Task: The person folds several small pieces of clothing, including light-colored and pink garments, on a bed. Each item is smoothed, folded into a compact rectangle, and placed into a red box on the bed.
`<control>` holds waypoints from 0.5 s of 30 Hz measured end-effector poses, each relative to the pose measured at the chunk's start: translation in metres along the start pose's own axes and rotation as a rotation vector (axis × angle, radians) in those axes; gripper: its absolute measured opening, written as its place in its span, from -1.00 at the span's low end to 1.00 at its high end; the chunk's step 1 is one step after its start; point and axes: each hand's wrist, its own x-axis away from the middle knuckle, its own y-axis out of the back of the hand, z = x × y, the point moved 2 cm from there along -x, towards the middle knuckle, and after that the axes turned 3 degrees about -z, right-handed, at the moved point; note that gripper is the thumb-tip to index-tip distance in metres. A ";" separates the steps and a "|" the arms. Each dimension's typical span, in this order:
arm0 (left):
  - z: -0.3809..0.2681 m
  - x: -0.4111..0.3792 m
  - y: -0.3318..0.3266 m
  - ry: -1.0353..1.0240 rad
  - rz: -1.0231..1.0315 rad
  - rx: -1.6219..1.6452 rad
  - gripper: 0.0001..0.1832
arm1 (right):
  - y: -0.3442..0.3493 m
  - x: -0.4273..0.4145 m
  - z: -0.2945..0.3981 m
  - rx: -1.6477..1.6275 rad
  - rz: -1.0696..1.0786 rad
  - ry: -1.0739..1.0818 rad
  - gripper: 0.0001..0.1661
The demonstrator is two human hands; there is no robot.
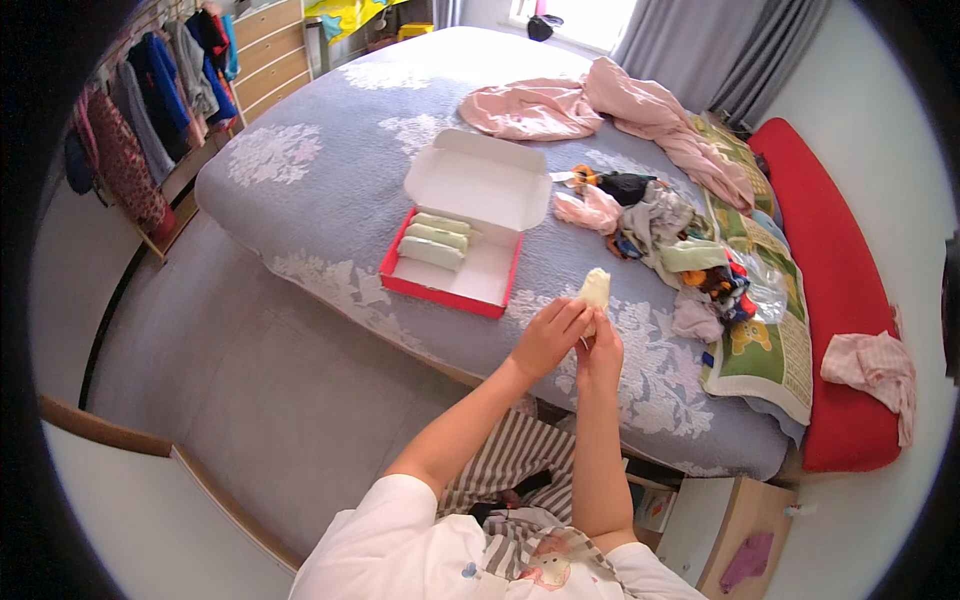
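Both my left hand [551, 337] and my right hand [600, 352] grip a small rolled piece of pale yellow fabric [596, 288], held upright above the near part of the bed. To the left of my hands, a red cardboard box [444, 297] with a white inside lies on the bed, its lid folded back. Several folded pale green and whitish fabric pieces [430, 253] stand in a row in the box's left half. A heap of mixed small clothes [660, 217] lies on the bed to the right.
A pink blanket [525, 109] is bunched on the far part of the bed [322, 195]. A red headboard [825, 247] runs along the right, with a pink cloth [874, 364] over it. A bedside cabinet [739, 525] stands at lower right, a clothes rack [161, 244] at left.
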 end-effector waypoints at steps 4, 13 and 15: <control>0.016 -0.008 0.066 0.015 0.021 -0.022 -0.60 | -0.058 0.011 -0.016 -0.034 0.176 0.016 -0.70; 0.097 -0.072 0.198 0.010 0.201 -0.173 -0.71 | -0.140 -0.012 -0.048 0.896 0.483 0.845 -0.73; 0.119 -0.061 0.187 -0.006 0.348 -0.122 -0.74 | -0.147 -0.016 -0.058 0.932 0.586 0.929 -0.73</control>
